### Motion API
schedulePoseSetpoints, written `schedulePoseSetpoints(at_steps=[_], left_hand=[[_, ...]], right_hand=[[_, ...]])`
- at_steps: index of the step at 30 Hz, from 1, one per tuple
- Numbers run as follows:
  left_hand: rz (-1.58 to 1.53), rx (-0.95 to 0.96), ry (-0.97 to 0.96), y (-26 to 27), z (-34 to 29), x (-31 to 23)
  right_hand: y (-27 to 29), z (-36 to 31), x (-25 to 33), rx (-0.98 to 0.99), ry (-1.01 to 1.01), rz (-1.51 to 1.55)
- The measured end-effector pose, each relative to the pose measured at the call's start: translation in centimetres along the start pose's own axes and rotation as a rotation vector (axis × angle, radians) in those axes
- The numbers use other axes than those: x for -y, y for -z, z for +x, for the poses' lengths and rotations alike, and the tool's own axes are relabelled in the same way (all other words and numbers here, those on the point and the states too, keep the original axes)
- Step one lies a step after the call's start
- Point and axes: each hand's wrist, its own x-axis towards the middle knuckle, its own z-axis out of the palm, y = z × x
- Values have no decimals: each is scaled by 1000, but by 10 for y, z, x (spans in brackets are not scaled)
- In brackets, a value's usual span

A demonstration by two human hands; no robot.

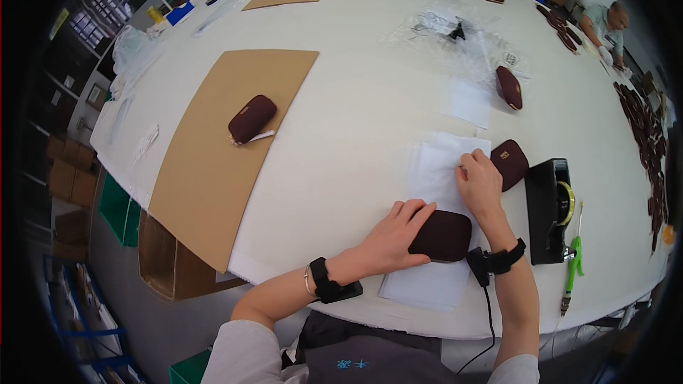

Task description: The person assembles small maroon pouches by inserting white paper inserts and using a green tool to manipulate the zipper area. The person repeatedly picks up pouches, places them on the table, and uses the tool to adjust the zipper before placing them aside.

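Note:
My left hand (395, 242) grips the left end of a dark maroon zip pouch (447, 236), its thumb at the lower edge and its fingers on the upper edge. The pouch lies on white paper sheets (420, 288) near the table's front edge. Farther up, my right hand (481, 181) is closed in a pinch over more thin white paper (441, 153). Whatever is between its fingertips is too small to make out. Just right of this hand lies another maroon pouch (509, 163) with a small gold mark.
A black tape dispenser (546, 213) and a green-handled tool (575, 267) stand to the right. One maroon pouch (252, 119) rests on a cardboard sheet (206, 163) at left. Clear plastic bags (441, 28) lie farther back. Co-workers sit around the far edge, beside a pile of maroon pieces (644, 142).

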Motion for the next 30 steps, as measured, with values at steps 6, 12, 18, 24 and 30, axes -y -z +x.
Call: schedulePoseSetpoints(at_steps=[6, 12, 18, 24, 30], left_hand=[[-36, -10, 1, 1, -3, 0], [-55, 11, 86, 5, -11, -2], [-84, -21, 89, 3, -13, -2], [-113, -43, 123, 7, -22, 1], [-153, -26, 218, 9, -22, -1]], right_hand=[[23, -7, 16, -176, 125, 290], [49, -19, 27, -114, 20, 502], [65, -38, 26, -105, -117, 806], [72, -58, 53, -331, -165, 1075], [65, -110, 22, 9, 70, 758]])
